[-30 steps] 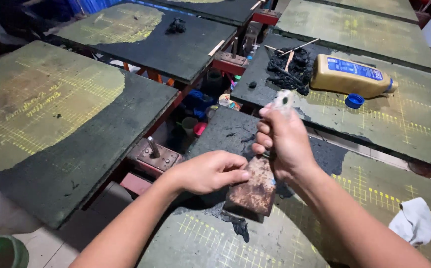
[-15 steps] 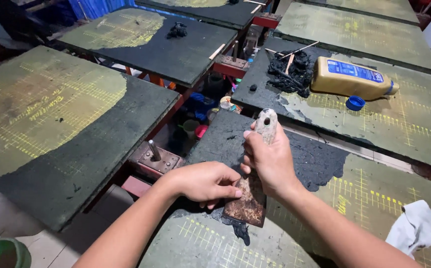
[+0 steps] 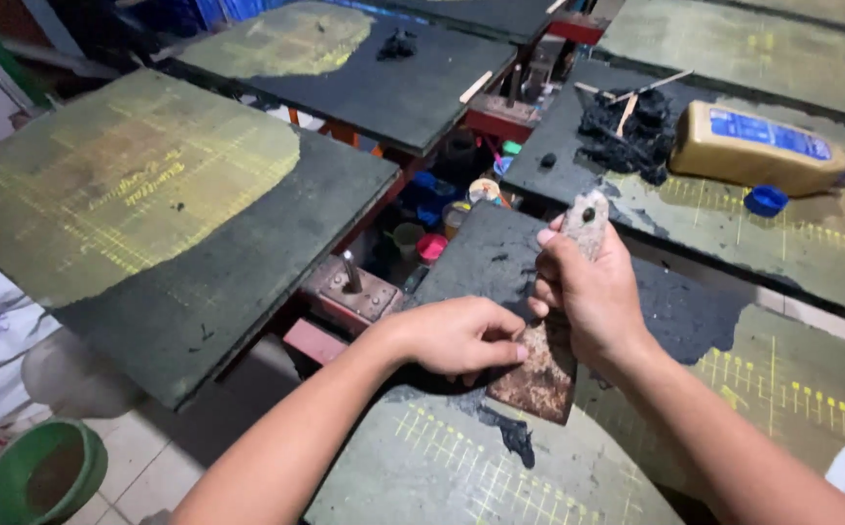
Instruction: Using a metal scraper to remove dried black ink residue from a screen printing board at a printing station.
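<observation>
Head view: both hands on a rusty scraper

Right hand (image 3: 593, 292) grips the scraper (image 3: 544, 365) by its handle, blade down on the dark platen (image 3: 500, 258). Left hand (image 3: 457, 335) presses closed fingers against the blade. A yellow bottle (image 3: 763, 146) lies well apart.

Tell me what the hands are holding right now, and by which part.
The right hand grips a rusty scraper by its handle; the left hand presses fingers on the blade's upper part.

Dark pallet board (image 3: 461, 262) carries rusty scraper blade (image 3: 536, 374) and black residue (image 3: 512, 435).
</observation>
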